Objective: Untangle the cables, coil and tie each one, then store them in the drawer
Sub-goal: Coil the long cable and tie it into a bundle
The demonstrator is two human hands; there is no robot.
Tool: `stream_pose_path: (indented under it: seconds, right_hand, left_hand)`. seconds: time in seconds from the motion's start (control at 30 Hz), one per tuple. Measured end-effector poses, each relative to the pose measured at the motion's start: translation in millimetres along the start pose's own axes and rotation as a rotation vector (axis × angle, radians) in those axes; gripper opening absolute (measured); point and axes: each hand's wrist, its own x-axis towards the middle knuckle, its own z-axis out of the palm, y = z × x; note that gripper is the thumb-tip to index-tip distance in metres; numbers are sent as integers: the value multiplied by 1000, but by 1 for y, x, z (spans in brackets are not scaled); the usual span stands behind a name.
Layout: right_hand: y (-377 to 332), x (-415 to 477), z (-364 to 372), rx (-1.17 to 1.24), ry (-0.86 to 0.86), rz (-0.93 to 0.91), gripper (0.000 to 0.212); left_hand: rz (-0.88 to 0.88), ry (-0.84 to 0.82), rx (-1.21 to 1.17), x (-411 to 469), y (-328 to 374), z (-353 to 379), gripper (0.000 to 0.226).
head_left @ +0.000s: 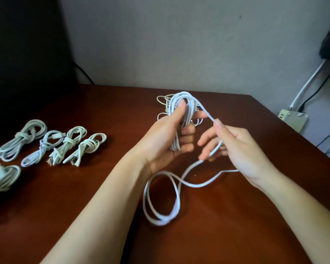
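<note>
Cable (pixel 160 222), long and white, is in the middle of the table (pixel 103 187). The left hand (pixel 171 134) grips a bunch of its loops, held up just above the table. The right hand (pixel 242 149) pinches the loose part with thumb and finger. The rest lies in big loops on the near side. To do this well, make each new loop the same size, let the cable slide without twisting, and save a tail for tying. Tied cables (pixel 72 143) lie at the left.
</note>
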Motion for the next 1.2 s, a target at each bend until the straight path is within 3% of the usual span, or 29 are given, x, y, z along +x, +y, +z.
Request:
stream_pose_path:
  seconds: [0.27,0.53,0.67,0.83,1.03,1.2]
  right_hand:
    - [-1,-3,-2,-184,-82,110,54]
    - [5,1,-3,-96,-84,154,55]
    - [5,0,-2,-189,-61,153,55]
    - [7,0,2,-225,-78,116,41]
    - [15,-2,5,-294,-242,151,15]
    - [12,-3,2,-389,-297,70,19]
  left_hand:
    - [38,-27,198,-5,-1,0,35]
    - [55,-47,259,-4,-4,-1,23]
    - [109,-38,346,-3,-7,-1,21]
    - [245,50,400,-1,-10,2,23]
    - [382,310,567,8,-13,-13,26]
    - [400,422,525,11,-13,-18,24]
